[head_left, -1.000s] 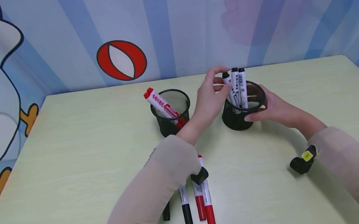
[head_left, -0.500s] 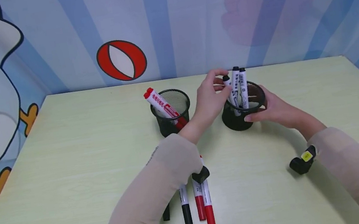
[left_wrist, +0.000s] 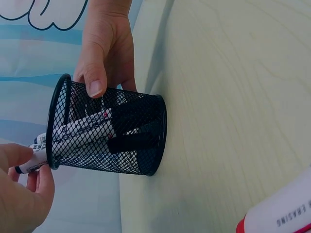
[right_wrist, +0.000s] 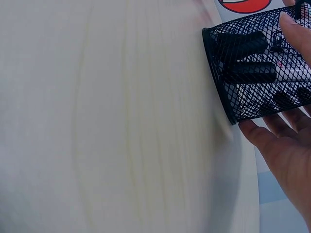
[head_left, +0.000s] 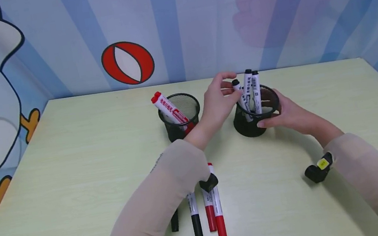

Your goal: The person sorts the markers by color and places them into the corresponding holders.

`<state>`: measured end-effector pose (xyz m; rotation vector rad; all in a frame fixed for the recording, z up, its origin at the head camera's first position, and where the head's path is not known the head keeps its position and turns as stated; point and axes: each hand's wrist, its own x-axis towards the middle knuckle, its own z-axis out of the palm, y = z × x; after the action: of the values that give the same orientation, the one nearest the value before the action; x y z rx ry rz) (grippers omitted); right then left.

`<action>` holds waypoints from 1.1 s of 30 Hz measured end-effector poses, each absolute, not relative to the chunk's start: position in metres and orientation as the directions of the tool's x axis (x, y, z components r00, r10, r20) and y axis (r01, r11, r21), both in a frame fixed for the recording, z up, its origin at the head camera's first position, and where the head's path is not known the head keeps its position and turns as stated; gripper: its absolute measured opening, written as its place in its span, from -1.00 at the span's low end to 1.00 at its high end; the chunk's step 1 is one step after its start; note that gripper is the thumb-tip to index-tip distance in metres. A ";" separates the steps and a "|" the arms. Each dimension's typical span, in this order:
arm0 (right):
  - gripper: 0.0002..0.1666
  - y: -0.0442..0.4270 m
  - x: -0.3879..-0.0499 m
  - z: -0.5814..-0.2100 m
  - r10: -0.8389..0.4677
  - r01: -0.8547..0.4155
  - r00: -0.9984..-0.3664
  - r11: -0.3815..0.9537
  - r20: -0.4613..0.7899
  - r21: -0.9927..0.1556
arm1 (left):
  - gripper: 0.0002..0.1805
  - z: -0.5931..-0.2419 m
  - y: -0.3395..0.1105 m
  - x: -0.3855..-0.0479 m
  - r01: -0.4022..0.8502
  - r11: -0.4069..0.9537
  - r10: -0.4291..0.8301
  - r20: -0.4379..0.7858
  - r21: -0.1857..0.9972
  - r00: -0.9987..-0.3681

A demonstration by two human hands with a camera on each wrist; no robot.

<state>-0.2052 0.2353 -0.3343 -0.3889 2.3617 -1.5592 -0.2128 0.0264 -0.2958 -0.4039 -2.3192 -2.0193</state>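
Note:
My left hand (head_left: 220, 100) pinches the upper end of a white marker with a black end (head_left: 237, 89). That marker stands inside the right black mesh pen cup (head_left: 251, 126), leaning against its left rim. Two more such markers (head_left: 253, 91) rise from the same cup. My right hand (head_left: 290, 114) grips the cup from the right side, thumb at the front. In the left wrist view, the left hand's fingers (left_wrist: 26, 189) close on the marker just outside the cup's rim. In the right wrist view, the right hand (right_wrist: 286, 150) wraps the mesh wall (right_wrist: 252, 97), partly out of frame.
A second mesh pen cup (head_left: 173, 132) at left holds two red-ended markers (head_left: 173, 110). On the table, partly under my left sleeve, lie black-capped markers (head_left: 196, 224) and red-capped markers (head_left: 221, 226). A printed backdrop (head_left: 192, 22) stands behind the table's far edge.
My left hand has shifted slightly left, tilting the pinched marker away from the other two. The right hand and its cup have stayed in place.

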 end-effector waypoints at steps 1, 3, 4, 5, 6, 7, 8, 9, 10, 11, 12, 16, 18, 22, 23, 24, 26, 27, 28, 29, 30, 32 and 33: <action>-0.02 0.235 -0.205 -0.334 -0.374 -0.065 -0.923 0.380 -0.089 -0.923 | -0.58 -0.295 0.026 -0.213 0.220 0.118 0.170 0.199 0.968 -0.965; -0.02 0.235 -0.205 -0.334 -0.374 -0.063 -0.923 0.378 -0.090 -0.924 | -0.58 -0.294 0.026 -0.212 0.220 0.118 0.169 0.198 0.968 -0.965; -0.02 0.235 -0.205 -0.334 -0.374 -0.063 -0.923 0.375 -0.089 -0.925 | -0.58 -0.294 0.026 -0.212 0.220 0.119 0.168 0.198 0.968 -0.966; -0.02 0.235 -0.205 -0.334 -0.374 -0.063 -0.923 0.372 -0.088 -0.926 | -0.58 -0.294 0.025 -0.212 0.221 0.121 0.167 0.199 0.968 -0.966; -0.02 0.235 -0.205 -0.334 -0.374 -0.064 -0.924 0.370 -0.086 -0.927 | -0.58 -0.293 0.025 -0.212 0.221 0.122 0.168 0.200 0.968 -0.965; -0.02 0.235 -0.205 -0.334 -0.373 -0.064 -0.924 0.370 -0.086 -0.927 | -0.59 -0.292 0.024 -0.211 0.222 0.123 0.169 0.200 0.967 -0.965; -0.02 0.235 -0.205 -0.334 -0.374 -0.065 -0.924 0.367 -0.083 -0.928 | -0.59 -0.291 0.023 -0.211 0.224 0.124 0.168 0.202 0.967 -0.965; -0.02 0.235 -0.205 -0.334 -0.376 -0.067 -0.923 0.364 -0.081 -0.929 | -0.60 -0.290 0.022 -0.211 0.227 0.125 0.168 0.205 0.966 -0.964; -0.02 0.235 -0.205 -0.334 -0.378 -0.069 -0.923 0.364 -0.080 -0.929 | -0.61 -0.289 0.022 -0.211 0.231 0.127 0.169 0.209 0.965 -0.963; -0.02 0.235 -0.205 -0.334 -0.379 -0.070 -0.922 0.364 -0.079 -0.929 | -0.61 -0.288 0.021 -0.211 0.235 0.127 0.171 0.213 0.964 -0.962; -0.02 0.236 -0.205 -0.334 -0.381 -0.072 -0.921 0.363 -0.078 -0.929 | -0.61 -0.288 0.020 -0.211 0.240 0.123 0.171 0.217 0.963 -0.961; -0.02 0.236 -0.206 -0.335 -0.390 -0.083 -0.918 0.358 -0.069 -0.930 | -0.61 -0.284 0.016 -0.211 0.267 0.116 0.169 0.246 0.957 -0.954; -0.02 0.236 -0.206 -0.335 -0.393 -0.088 -0.917 0.356 -0.064 -0.931 | -0.62 -0.281 0.015 -0.210 0.282 0.104 0.165 0.263 0.954 -0.951; -0.02 0.236 -0.206 -0.334 -0.393 -0.091 -0.917 0.360 -0.063 -0.929 | -0.63 -0.274 0.012 -0.209 0.303 0.086 0.174 0.285 0.949 -0.943; -0.02 0.236 -0.206 -0.334 -0.392 -0.089 -0.918 0.362 -0.065 -0.928 | -0.64 -0.273 0.011 -0.208 0.308 0.082 0.179 0.290 0.948 -0.940; -0.02 0.236 -0.206 -0.334 -0.390 -0.087 -0.918 0.364 -0.067 -0.928 | -0.64 -0.271 0.010 -0.208 0.312 0.081 0.185 0.294 0.947 -0.938; -0.02 0.236 -0.206 -0.334 -0.389 -0.081 -0.918 0.365 -0.073 -0.927 | -0.64 -0.270 0.009 -0.207 0.328 0.079 0.192 0.309 0.941 -0.932; -0.02 0.236 -0.205 -0.334 -0.388 -0.080 -0.919 0.365 -0.074 -0.928 | -0.65 -0.269 0.009 -0.206 0.335 0.075 0.194 0.316 0.939 -0.929; -0.02 0.236 -0.205 -0.334 -0.388 -0.080 -0.919 0.365 -0.074 -0.928 | -0.65 -0.268 0.008 -0.205 0.343 0.073 0.195 0.324 0.937 -0.926; -0.02 0.236 -0.205 -0.334 -0.388 -0.080 -0.919 0.364 -0.072 -0.928 | -0.65 -0.268 0.008 -0.205 0.348 0.069 0.195 0.329 0.935 -0.924; -0.02 0.236 -0.205 -0.334 -0.388 -0.081 -0.919 0.362 -0.071 -0.929 | -0.65 -0.267 0.007 -0.204 0.352 0.064 0.195 0.334 0.934 -0.922; -0.02 0.236 -0.205 -0.334 -0.389 -0.084 -0.919 0.361 -0.068 -0.929 | -0.65 -0.265 0.006 -0.202 0.366 0.056 0.203 0.348 0.929 -0.915; -0.02 0.236 -0.205 -0.334 -0.388 -0.085 -0.919 0.362 -0.067 -0.928 | -0.65 -0.264 0.005 -0.201 0.371 0.053 0.207 0.353 0.927 -0.912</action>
<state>-0.2054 0.2356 -0.3338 -0.4200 2.3516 -1.5781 -0.2012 0.0052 -0.2636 -0.6046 -2.1858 -1.9899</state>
